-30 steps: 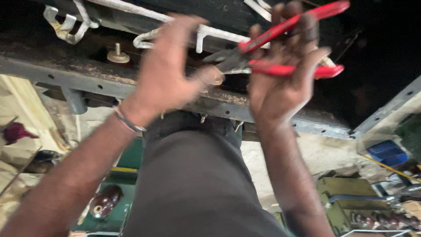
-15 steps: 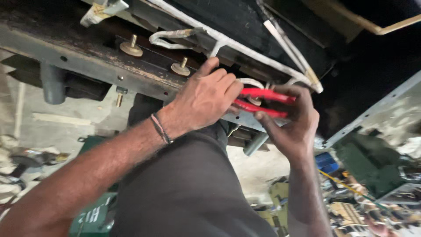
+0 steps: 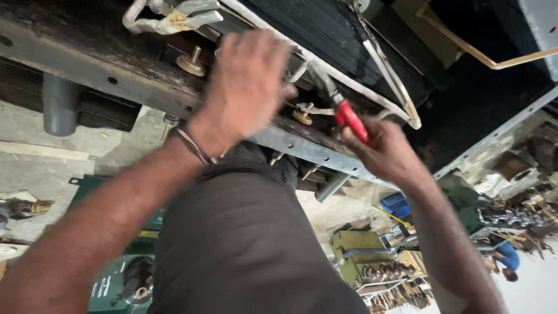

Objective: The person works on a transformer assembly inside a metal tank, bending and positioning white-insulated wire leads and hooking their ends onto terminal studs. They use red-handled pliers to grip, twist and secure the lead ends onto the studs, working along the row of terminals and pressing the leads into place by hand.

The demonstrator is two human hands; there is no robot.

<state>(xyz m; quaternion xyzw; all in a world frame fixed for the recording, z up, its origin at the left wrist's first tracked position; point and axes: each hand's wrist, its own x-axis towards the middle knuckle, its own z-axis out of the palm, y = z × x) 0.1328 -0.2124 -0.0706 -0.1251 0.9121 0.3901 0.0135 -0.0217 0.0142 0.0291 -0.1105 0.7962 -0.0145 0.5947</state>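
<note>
Red-handled pliers (image 3: 349,119) point their dark metal nose up at the white taped leads (image 3: 325,70) along a black ribbed core (image 3: 325,29). The right hand (image 3: 386,154) holds the smooth handles, its fingers (image 3: 354,136) curled tight around them. The left hand (image 3: 247,87), blurred, lies spread over a rusty grey steel channel (image 3: 87,67), its fingers loosely splayed, near round brass terminal studs (image 3: 190,61).

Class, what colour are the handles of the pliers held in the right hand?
Red, seen in the head view: pliers handles in the right hand.
</note>
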